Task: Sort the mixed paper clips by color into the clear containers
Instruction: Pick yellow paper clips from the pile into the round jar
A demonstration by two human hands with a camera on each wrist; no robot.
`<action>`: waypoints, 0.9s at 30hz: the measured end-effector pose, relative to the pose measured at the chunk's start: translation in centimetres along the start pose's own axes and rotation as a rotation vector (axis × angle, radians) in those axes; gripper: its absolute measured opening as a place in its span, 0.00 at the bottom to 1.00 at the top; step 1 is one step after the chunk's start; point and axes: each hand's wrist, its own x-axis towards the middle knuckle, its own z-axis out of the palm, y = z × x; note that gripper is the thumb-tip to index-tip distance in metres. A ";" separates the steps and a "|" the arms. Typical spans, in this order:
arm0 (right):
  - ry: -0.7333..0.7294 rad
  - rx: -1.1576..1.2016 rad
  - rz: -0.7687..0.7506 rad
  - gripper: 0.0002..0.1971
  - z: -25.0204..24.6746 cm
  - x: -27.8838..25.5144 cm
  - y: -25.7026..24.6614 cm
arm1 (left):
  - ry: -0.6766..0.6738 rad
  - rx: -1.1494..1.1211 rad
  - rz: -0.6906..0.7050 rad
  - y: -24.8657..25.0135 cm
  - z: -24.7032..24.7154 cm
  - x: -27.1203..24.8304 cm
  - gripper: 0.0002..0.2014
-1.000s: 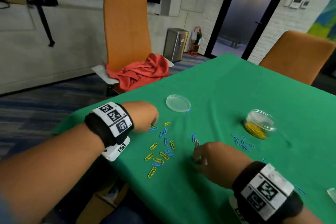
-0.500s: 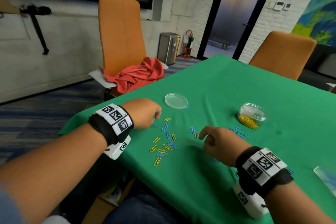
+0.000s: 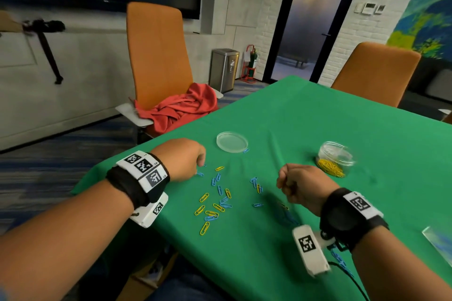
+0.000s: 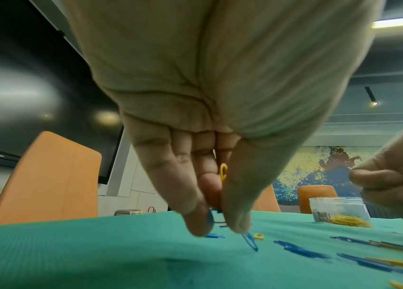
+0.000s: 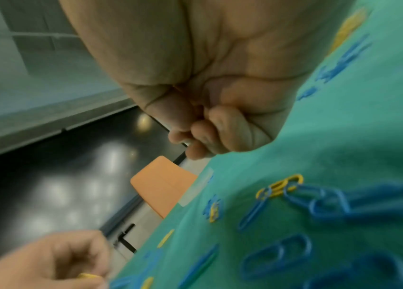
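Both hands working: our left hand [image 4: 220,121] pinches a blue clip [image 4: 250,240] off the tabletop [image 3: 318,117], yellow clip [image 4: 223,171] tucked inside. Our right hand [image 3: 302,187] has lifted off the tabletop, fingers curled; contents unclear. Yellow-clip jar [image 3: 336,159] just beyond it, likely its next stop.

The right hand [image 3: 302,186], fingers curling into a fist, is lifting off the green tablecloth [image 3: 318,117] toward two o'clock, nearing the clear plastic jar of yellow clips [image 3: 335,159].
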 end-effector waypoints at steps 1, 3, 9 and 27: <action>0.005 -0.074 0.004 0.12 0.1 0.7 -0.4 | 0.010 0.003 -0.004 0.0 0.0 0.0 0.07; 0.005 -0.443 -0.016 0.06 0.7 2.0 -1.0 | 0.006 0.013 -0.005 0.0 0.0 0.0 0.07; -0.032 -1.065 -0.121 0.15 2.5 3.7 -1.3 | -0.052 -0.011 0.022 0.2 -0.2 -0.2 0.10; -0.022 0.323 -0.016 0.13 -1.4 2.3 -0.8 | -0.267 0.109 0.253 1.6 0.3 -1.4 0.03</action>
